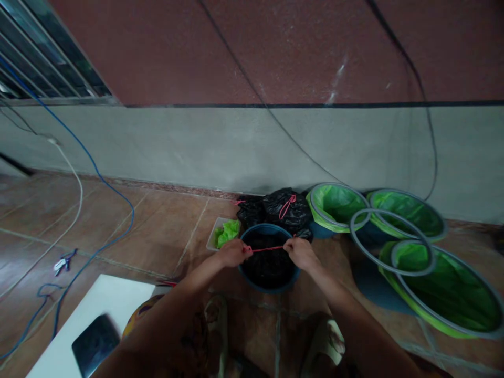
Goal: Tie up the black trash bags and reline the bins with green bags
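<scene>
A red drawstring (268,249) is stretched taut between my two hands, across the top of a blue bin (289,287). My left hand (235,253) is closed on its left end, my right hand (301,252) on its right end. Inside the bin sits a black garbage bag (270,268); the string lies over it, though where it joins the bag is hard to see. Behind the bin, against the wall, rest black bags (285,210), at least one with a red tie. A small clear tray (211,240) with a bright green bag (227,232) stands at the left.
To the right stand three green-lined bins (338,205), with a loose grey ring (356,242) lying across them. A blue cable (128,202) and a white cable (79,202) run over the tiles. A white board (114,294) bears a dark phone-like object (96,344). Scissors (64,262) lie far left.
</scene>
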`<state>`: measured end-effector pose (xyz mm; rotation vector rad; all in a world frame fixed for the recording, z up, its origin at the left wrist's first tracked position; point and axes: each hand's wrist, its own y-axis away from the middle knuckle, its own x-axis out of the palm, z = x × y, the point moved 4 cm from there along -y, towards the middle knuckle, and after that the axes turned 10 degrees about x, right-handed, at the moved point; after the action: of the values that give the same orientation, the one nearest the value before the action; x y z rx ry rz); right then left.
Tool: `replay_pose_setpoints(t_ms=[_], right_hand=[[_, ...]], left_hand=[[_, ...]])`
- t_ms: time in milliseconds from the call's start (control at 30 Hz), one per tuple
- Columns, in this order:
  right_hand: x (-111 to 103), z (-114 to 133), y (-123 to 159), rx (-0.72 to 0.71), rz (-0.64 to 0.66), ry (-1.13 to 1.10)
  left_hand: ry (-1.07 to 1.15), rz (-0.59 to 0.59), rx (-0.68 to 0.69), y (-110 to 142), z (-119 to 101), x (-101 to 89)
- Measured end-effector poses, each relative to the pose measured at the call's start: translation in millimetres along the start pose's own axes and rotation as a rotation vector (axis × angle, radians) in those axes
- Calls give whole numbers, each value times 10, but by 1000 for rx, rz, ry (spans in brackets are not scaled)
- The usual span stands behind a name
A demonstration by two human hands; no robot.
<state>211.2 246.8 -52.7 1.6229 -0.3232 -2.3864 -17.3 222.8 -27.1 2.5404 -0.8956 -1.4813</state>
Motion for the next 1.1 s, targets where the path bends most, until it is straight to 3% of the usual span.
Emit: replay_pose_setpoints(t_ms=[100,233,367,467,567,800,967,1100], right_hand=[[8,15,0,20,4,37],[-96,56,29,6,-32,37],[-229,130,97,-18,-19,8],[-318,220,165,-63,9,6],[-377,327,244,-136,36,13],[-354,572,416,-214,9,45],[-463,594,388,-238,23,-214],[-642,385,272,-74,-248,-347]], left_hand=[[246,45,53,-27,14,-49],[690,-58,171,-106,-65,-86],[1166,-138,111,-224,-166,101],[1292,-207,125,-325,-240,209],[1110,-289,221,-406,-289,199],[465,-304,426,-467,-424,283],[98,-345,458,-417,-461,318],[-11,-298,503,-394,-465,286]])
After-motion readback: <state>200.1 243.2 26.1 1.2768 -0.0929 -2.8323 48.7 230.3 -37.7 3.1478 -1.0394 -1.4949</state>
